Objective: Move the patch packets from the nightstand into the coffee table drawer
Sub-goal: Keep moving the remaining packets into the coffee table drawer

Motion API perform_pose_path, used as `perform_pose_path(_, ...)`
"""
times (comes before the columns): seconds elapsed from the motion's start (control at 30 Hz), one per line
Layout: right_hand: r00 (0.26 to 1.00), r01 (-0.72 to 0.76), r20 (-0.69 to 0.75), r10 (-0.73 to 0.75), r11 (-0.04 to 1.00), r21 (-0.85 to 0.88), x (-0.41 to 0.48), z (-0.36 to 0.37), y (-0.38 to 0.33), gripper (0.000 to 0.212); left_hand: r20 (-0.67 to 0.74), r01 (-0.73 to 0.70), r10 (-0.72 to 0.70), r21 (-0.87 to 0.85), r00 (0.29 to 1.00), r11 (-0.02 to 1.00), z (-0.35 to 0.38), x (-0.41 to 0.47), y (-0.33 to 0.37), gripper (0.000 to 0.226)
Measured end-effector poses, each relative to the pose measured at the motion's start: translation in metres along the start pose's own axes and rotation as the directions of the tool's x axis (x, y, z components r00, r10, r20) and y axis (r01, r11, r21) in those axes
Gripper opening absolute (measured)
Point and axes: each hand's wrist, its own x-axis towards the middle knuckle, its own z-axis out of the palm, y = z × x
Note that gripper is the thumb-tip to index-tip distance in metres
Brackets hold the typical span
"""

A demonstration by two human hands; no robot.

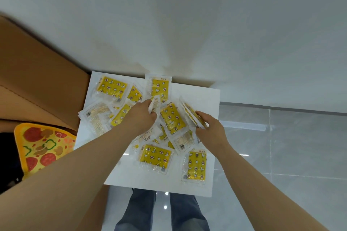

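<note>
Loosely scattered, yellow patch packets (155, 156) cover the white nightstand (202, 95) top. The left hand (142, 116) pinches one packet near the heap's middle, while the right hand (210, 129) curls its fingers round another, tilted on edge.

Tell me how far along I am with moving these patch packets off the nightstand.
Early stage. Done: nothing I can confirm; the drawer is out of view. In hand: the left hand pinches one packet, the right hand grips a thin stack. Left: many packets lie scattered on the white nightstand.
</note>
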Motion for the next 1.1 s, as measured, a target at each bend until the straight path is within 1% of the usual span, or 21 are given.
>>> perform_pose_path(0.07, 1.0, -0.019, 0.005, 0.019, 0.997, 0.069, -0.008, -0.002, -0.002, 0.053, -0.004, 0.007, -0.007, -0.055, 1.0, 0.998, -0.003, -0.011, 0.006, 0.035)
perform_pose_path(0.17, 0.998, -0.048, 0.048, 0.039, 0.975, 0.217, -0.024, -0.006, -0.009, 0.054, 0.019, 0.03, -0.027, -0.193, 0.999, 0.981, -0.008, -0.034, 0.02, 0.033)
perform_pose_path(0.23, 0.993, -0.076, 0.107, 0.041, 0.934, 0.35, -0.039, -0.011, -0.019, 0.051, 0.047, 0.026, -0.013, -0.283, 0.999, 0.959, -0.011, -0.053, 0.028, 0.033)
perform_pose_path(0.3, 0.981, -0.093, 0.193, 0.007, 0.892, 0.442, -0.056, -0.016, -0.03, 0.046, 0.049, 0.019, -0.002, -0.338, 0.999, 0.941, -0.016, -0.073, 0.034, 0.034)
perform_pose_path(0.43, 0.952, -0.128, 0.302, -0.047, 0.835, 0.535, -0.082, -0.022, -0.048, 0.04, 0.043, -0.024, 0.041, -0.33, 0.998, 0.944, -0.032, -0.103, 0.039, 0.031)
perform_pose_path(0.53, 0.948, -0.144, 0.314, -0.05, 0.812, 0.565, -0.09, -0.021, -0.052, 0.039, 0.019, -0.021, 0.029, -0.335, 0.999, 0.942, -0.046, -0.116, 0.036, 0.03)
perform_pose_path(0.63, 0.967, -0.113, 0.252, -0.025, 0.849, 0.516, -0.079, -0.017, -0.042, 0.037, -0.017, -0.002, -0.003, -0.325, 1.0, 0.946, -0.052, -0.116, 0.023, 0.027)
perform_pose_path(0.7, 0.97, -0.144, 0.241, 0.032, 0.874, 0.465, -0.065, -0.011, -0.029, 0.036, 0.007, 0.016, -0.015, -0.291, 1.0, 0.957, -0.047, -0.112, 0.009, 0.029)
perform_pose_path(0.77, 0.956, -0.222, 0.265, 0.122, 0.893, 0.391, -0.05, -0.006, -0.012, 0.036, 0.036, 0.045, -0.037, -0.26, 0.999, 0.964, -0.038, -0.106, -0.007, 0.034)
perform_pose_path(0.83, 0.921, -0.338, 0.297, 0.253, 0.898, 0.281, -0.038, -0.003, 0.006, 0.036, 0.054, 0.068, -0.057, -0.227, 0.997, 0.972, -0.027, -0.101, -0.02, 0.038)
perform_pose_path(0.9, 0.879, -0.436, 0.32, 0.354, 0.868, 0.238, -0.032, -0.002, 0.017, 0.032, 0.06, 0.084, -0.073, -0.203, 0.996, 0.976, -0.018, -0.096, -0.03, 0.038)
perform_pose_path(0.93, 0.87, -0.458, 0.316, 0.378, 0.857, 0.235, -0.03, -0.003, 0.019, 0.033, 0.064, 0.092, -0.081, -0.199, 0.995, 0.976, -0.015, -0.095, -0.033, 0.039)
perform_pose_path(1.0, 0.886, -0.422, 0.284, 0.366, 0.891, 0.169, -0.028, -0.003, 0.017, 0.035, 0.067, 0.108, -0.096, -0.212, 0.993, 0.971, -0.011, -0.092, -0.038, 0.042)
perform_pose_path(1.07, 0.907, -0.358, 0.259, 0.333, 0.932, 0.057, -0.025, 0.003, 0.01, 0.033, 0.072, 0.118, -0.104, -0.227, 0.992, 0.967, -0.009, -0.09, -0.04, 0.044)
perform_pose_path(1.1, 0.922, -0.315, 0.236, 0.308, 0.949, -0.009, -0.024, 0.008, 0.007, 0.036, 0.073, 0.121, -0.107, -0.229, 0.992, 0.966, -0.008, -0.089, -0.041, 0.044)
